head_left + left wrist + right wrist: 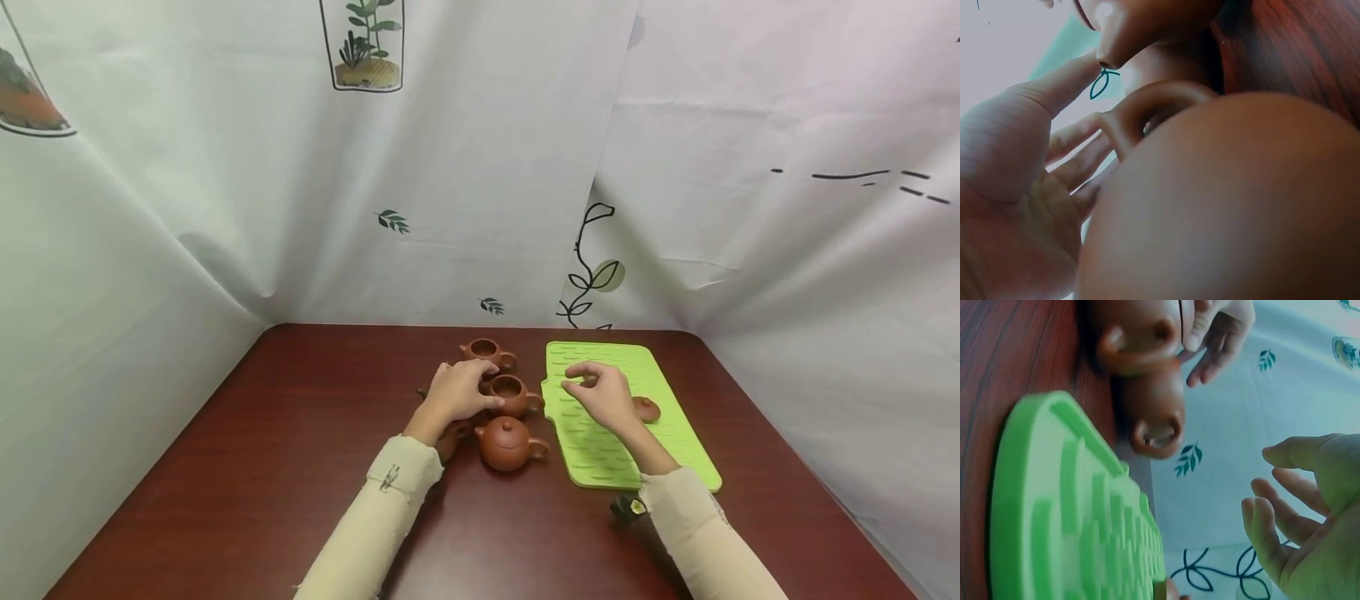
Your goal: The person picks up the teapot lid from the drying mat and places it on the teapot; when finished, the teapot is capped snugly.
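The pot [517, 405] beside the left hand [454, 392] is plain reddish brown. Below the right hand [603, 398], the mat [596, 457] is lime green, patterned with short ridges.

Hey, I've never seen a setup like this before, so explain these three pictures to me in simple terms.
There's no machine here, just a person's bare left hand and right hand. The wide picture comes from a camera on the head, looking forward and down; the two close ones come from a camera on each wrist. On the dark red table stand an open back teapot, an open middle teapot and a lidded front teapot, plus at least one partly hidden teapot. A loose lid lies on the green mat. The right hand is empty, above the mat. The left is by the middle teapot; whether it's gripping isn't clear.
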A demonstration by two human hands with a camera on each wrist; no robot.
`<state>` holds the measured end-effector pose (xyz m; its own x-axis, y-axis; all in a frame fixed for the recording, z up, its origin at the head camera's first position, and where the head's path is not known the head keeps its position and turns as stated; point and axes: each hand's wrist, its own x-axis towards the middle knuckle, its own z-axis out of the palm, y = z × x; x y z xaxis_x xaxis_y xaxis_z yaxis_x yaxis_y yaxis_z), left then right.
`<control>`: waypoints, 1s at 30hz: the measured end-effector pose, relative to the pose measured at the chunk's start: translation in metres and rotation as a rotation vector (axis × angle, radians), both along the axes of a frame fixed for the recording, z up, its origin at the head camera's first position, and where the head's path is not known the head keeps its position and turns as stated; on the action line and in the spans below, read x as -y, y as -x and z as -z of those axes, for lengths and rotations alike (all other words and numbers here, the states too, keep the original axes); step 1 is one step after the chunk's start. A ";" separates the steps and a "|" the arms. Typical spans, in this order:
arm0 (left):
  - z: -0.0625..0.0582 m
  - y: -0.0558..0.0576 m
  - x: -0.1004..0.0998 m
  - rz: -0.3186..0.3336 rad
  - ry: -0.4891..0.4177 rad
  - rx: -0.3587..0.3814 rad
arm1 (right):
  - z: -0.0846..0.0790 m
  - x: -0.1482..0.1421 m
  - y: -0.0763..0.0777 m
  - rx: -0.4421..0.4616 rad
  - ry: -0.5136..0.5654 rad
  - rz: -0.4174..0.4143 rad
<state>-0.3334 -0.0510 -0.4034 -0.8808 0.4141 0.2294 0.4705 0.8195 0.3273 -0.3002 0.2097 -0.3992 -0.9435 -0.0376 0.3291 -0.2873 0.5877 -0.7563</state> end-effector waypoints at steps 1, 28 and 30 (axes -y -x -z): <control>0.001 0.001 0.000 -0.003 0.003 -0.003 | 0.001 -0.003 0.000 0.006 -0.006 0.004; 0.009 0.009 0.002 -0.039 0.089 0.012 | 0.027 -0.091 -0.001 0.146 -0.094 0.181; 0.010 0.009 0.002 -0.042 0.088 0.010 | 0.028 -0.095 -0.001 0.153 -0.103 0.206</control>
